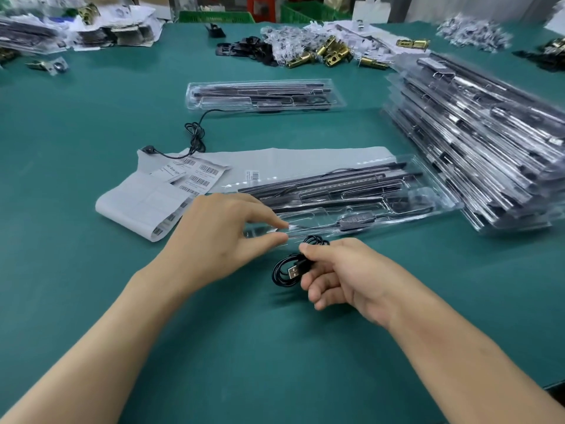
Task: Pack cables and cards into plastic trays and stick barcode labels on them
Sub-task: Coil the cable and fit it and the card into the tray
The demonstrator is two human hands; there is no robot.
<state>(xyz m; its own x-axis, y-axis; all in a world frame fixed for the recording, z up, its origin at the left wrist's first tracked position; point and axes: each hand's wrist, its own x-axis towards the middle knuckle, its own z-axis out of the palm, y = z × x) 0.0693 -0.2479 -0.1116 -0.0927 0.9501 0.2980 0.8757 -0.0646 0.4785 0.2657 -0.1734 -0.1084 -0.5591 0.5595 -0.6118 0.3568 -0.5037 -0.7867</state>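
A teal-green table (91, 123) runs back to green, possibly plastic, crates (214, 16).

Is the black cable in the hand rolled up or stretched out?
Rolled up: the cable loops in the right hand, plug showing, outside the tray the left hand pinches.

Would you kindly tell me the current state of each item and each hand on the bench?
Near tray: lies flat, black strips inside.
USB cable: coiled, not yet in a tray.
Left hand: pinches the near tray's edge.
Right hand: grips the USB cable.
Far tray: lies flat, black lead trailing out.
Label sheet: spread out, near end curled.
Tray stack: piled, leaning.
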